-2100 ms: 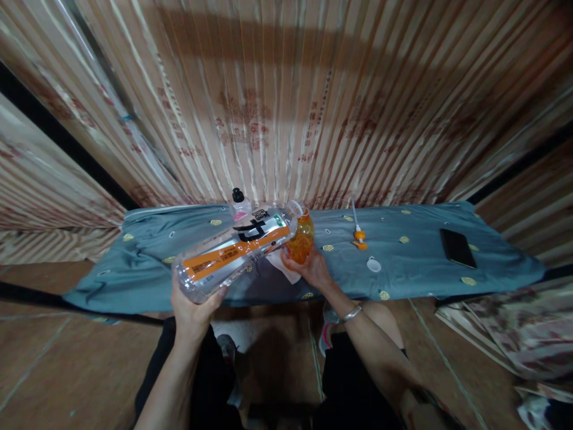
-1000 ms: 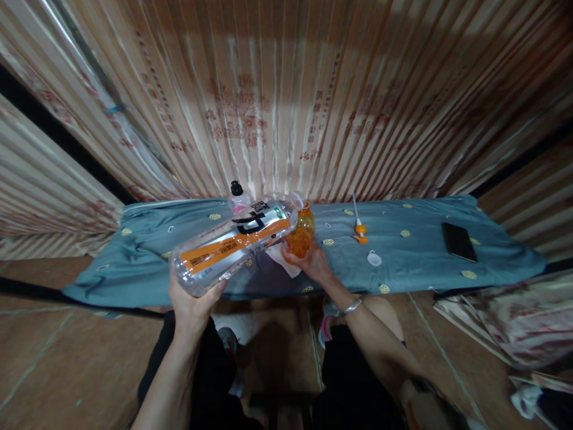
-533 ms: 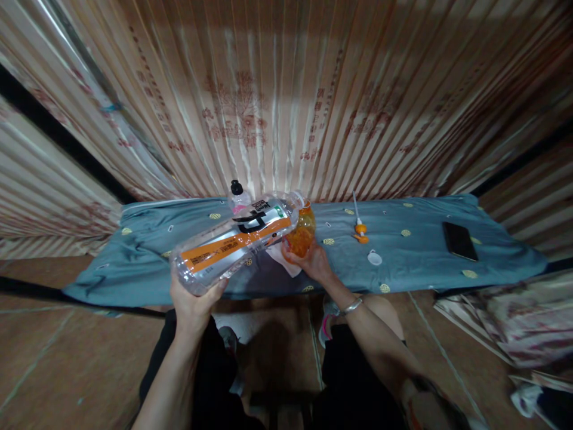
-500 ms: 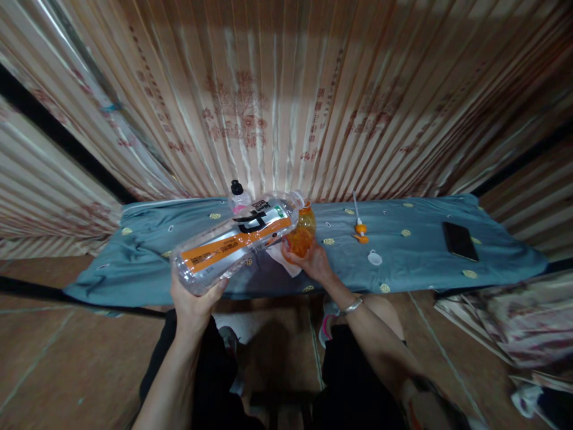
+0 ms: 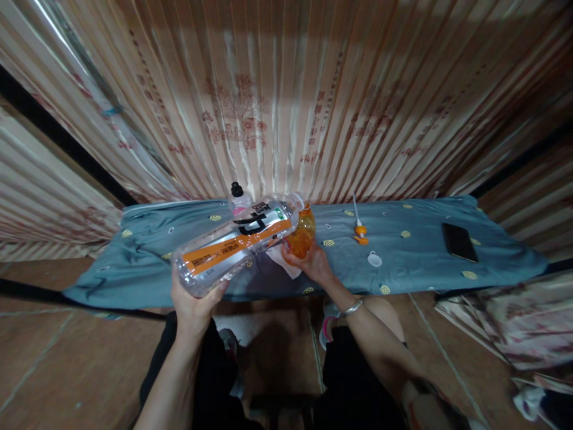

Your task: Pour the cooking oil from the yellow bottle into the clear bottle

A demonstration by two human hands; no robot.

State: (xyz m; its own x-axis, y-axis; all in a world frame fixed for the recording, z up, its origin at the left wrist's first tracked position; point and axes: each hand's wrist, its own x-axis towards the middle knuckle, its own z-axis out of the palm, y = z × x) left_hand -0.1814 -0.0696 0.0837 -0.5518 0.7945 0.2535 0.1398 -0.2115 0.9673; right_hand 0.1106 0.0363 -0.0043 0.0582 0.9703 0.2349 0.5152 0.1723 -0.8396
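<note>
My left hand (image 5: 196,304) is wrapped round the base of a large clear plastic bottle (image 5: 224,251) with an orange and silver label. The bottle is tilted, its mouth up at the right over the top of a smaller orange see-through bottle (image 5: 301,236). My right hand (image 5: 313,263) grips that orange bottle low on its side and keeps it nearly upright. Whether liquid runs between the two mouths I cannot tell. Under the bottles lies a white tissue (image 5: 286,266). To the right rest an orange pump top (image 5: 360,232) with a pale tube and a white cap (image 5: 375,258).
A small bottle with a black cap (image 5: 237,190) stands behind the large bottle. A dark flat phone-like object (image 5: 460,242) lies at the right of the cloth-covered table (image 5: 421,263). Pleated curtains (image 5: 286,89) hang directly behind, and black poles (image 5: 58,128) slant at both sides.
Almost nothing differs. Both hands and both bottles hold nearly the same pose, and the view has shifted very slightly.
</note>
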